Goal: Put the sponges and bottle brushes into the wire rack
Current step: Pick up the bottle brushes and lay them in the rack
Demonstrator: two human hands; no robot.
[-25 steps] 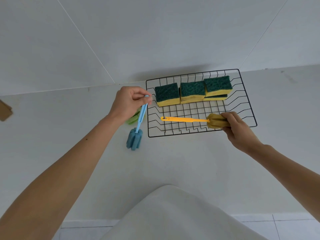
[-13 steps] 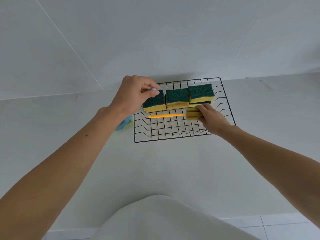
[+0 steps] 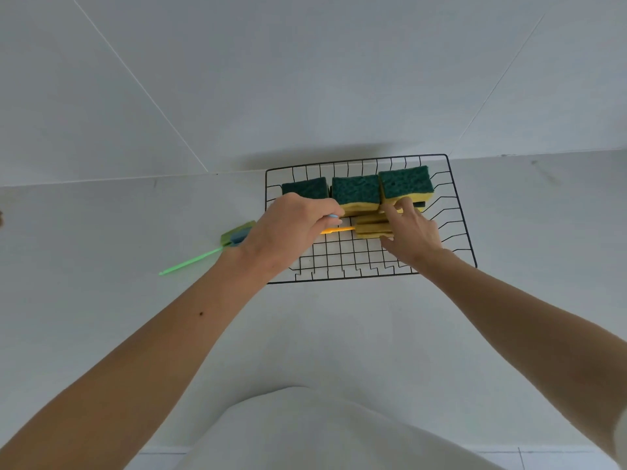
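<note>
The black wire rack (image 3: 454, 212) stands on the counter against the wall. Three stacks of green-and-yellow sponges (image 3: 356, 189) line its back. A yellow bottle brush (image 3: 371, 227) lies in the rack just in front of them, handle pointing left. My right hand (image 3: 412, 234) hovers at its foam head with fingers spread either side. My left hand (image 3: 288, 230) pinches the handle of a blue bottle brush (image 3: 238, 237) over the rack's left edge; the blue head peeks out behind my wrist. A green bottle brush (image 3: 190, 262) lies on the counter to the left of the rack.
A white tiled wall (image 3: 305, 79) rises directly behind the rack. White counter (image 3: 101, 232) extends left and right of it. My light-coloured clothing (image 3: 322, 432) fills the bottom centre of the view.
My right hand pushed the yellow brush back against the sponges and spread its fingers. My left hand carried the blue brush rightward over the rack's left edge.
</note>
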